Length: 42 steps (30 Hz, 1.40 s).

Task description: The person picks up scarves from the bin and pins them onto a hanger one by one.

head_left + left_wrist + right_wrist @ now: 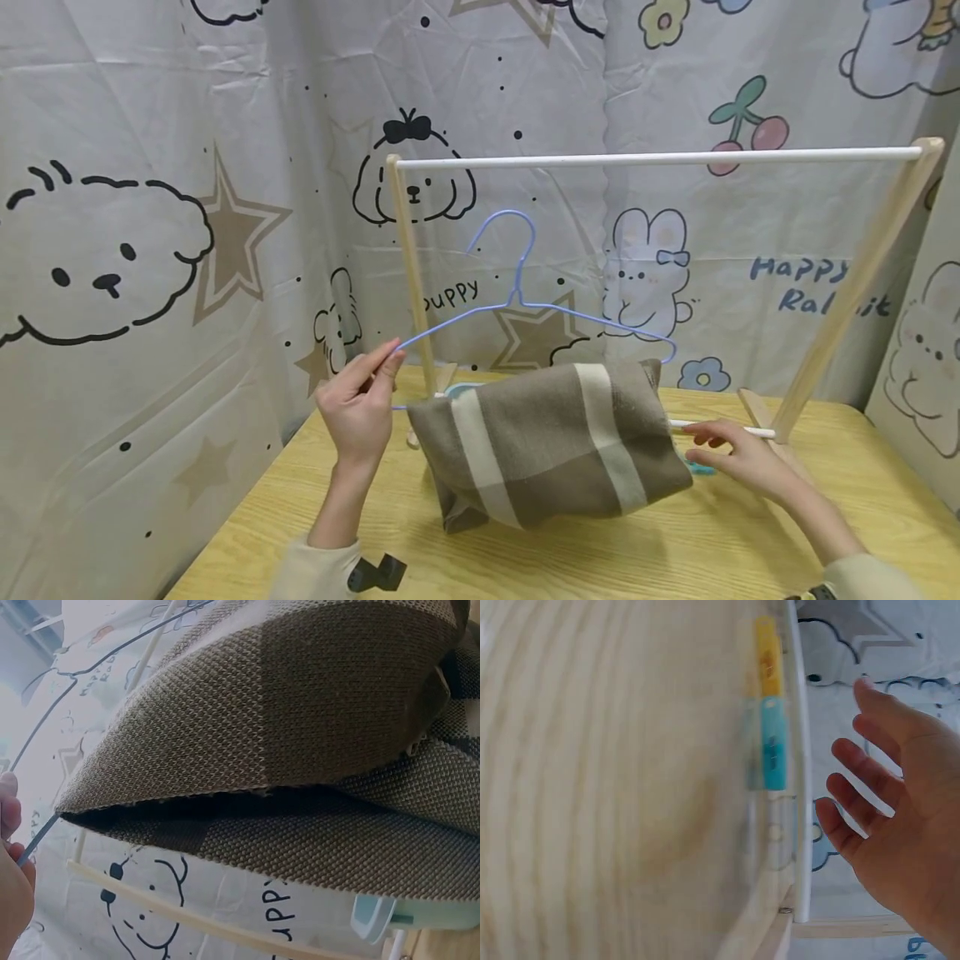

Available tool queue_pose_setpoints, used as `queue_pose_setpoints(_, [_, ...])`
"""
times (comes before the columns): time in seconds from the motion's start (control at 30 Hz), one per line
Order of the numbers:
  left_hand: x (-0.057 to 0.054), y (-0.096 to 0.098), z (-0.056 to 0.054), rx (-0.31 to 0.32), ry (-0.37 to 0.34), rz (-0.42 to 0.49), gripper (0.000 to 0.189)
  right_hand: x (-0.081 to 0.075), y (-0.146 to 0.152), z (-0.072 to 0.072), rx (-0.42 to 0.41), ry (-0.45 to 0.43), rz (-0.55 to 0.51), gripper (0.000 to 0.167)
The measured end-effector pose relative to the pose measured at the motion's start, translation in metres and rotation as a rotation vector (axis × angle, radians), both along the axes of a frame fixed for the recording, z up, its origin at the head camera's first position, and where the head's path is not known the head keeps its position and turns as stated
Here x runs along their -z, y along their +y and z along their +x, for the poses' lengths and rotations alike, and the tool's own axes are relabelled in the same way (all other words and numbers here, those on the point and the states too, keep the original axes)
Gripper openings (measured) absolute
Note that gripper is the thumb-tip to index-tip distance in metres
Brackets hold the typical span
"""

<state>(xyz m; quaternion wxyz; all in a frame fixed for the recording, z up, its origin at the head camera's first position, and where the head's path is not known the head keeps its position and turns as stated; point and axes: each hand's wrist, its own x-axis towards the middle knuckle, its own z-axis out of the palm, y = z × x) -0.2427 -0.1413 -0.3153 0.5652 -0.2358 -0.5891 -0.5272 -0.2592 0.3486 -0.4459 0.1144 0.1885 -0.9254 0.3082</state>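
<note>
My left hand (358, 408) pinches the left corner of a blue wire hanger (517, 302), hook upward. Over the hanger's lower bar hangs a folded brown plaid knitted scarf (540, 450) with pale stripes. In the left wrist view the scarf (300, 712) fills most of the picture, its fold gaping beside the fingers (10, 814) on the wire. My right hand (738, 457) holds nothing; its fingers are spread and slightly bent, just right of the scarf. The right wrist view shows that hand (900, 802) beside the rack's white lower rod (799, 787).
A wooden rack with a white top rod (660, 158) stands behind the hanger on the wood-grain table (247, 533). Yellow (768, 656) and turquoise clip-like pieces (774, 742) lie near the lower rod. A pale teal container (427, 913) is partly hidden behind the scarf. Printed curtains (315, 100) surround the table.
</note>
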Motion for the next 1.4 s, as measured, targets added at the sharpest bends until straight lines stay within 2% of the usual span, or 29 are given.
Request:
queue_pose_setpoints(0.13, [0.004,-0.001,0.001,0.005,0.005,0.001,0.017,0.016,0.003,-0.009,-0.069,0.056,0.075,0.038])
queue_pose_setpoints(0.23, [0.006,0.0,-0.001,0.013,0.006,-0.003,0.017,0.024,0.005,-0.014,-0.11,0.058,0.132,0.028])
queue_pose_setpoints(0.33, [0.007,0.0,-0.003,0.017,0.003,-0.008,0.016,0.025,0.002,-0.013,-0.071,-0.024,0.137,0.017])
queue_pose_setpoints(0.43, [0.008,-0.001,-0.003,0.017,-0.002,-0.006,0.015,0.02,-0.003,-0.011,0.011,-0.058,0.094,0.017])
queue_pose_setpoints(0.53, [0.011,0.001,-0.003,0.023,-0.015,0.01,0.015,0.007,-0.006,-0.007,0.078,-0.027,0.022,0.022])
queue_pose_setpoints(0.6, [0.013,0.002,-0.002,0.036,-0.032,0.017,0.015,-0.006,-0.008,-0.003,0.085,0.026,-0.052,0.022])
queue_pose_setpoints(0.77, [0.017,0.008,-0.004,0.063,-0.08,0.029,0.014,-0.042,-0.021,0.017,0.099,0.224,-0.209,0.027])
queue_pose_setpoints(0.87, [0.017,0.012,-0.006,0.068,-0.088,0.034,0.013,-0.065,-0.034,0.03,0.112,0.293,-0.316,0.033])
queue_pose_setpoints(0.93, [0.017,0.014,-0.007,0.071,-0.088,0.029,0.013,-0.077,-0.045,0.036,0.08,0.329,-0.408,0.037])
queue_pose_setpoints(1.0, [0.017,0.016,-0.007,0.075,-0.087,0.022,0.013,-0.088,-0.058,0.039,0.009,0.378,-0.492,0.041])
queue_pose_setpoints(1.17, [0.018,0.017,-0.006,0.066,-0.098,0.025,0.012,-0.109,-0.088,0.042,-0.154,0.498,-0.561,0.049])
queue_pose_setpoints(1.23, [0.017,0.017,-0.006,0.069,-0.103,0.033,0.012,-0.115,-0.098,0.041,-0.199,0.52,-0.578,0.05])
queue_pose_setpoints(1.4, [0.015,0.017,-0.004,0.093,-0.098,0.021,0.012,-0.129,-0.126,0.039,-0.401,0.528,-0.676,0.051])
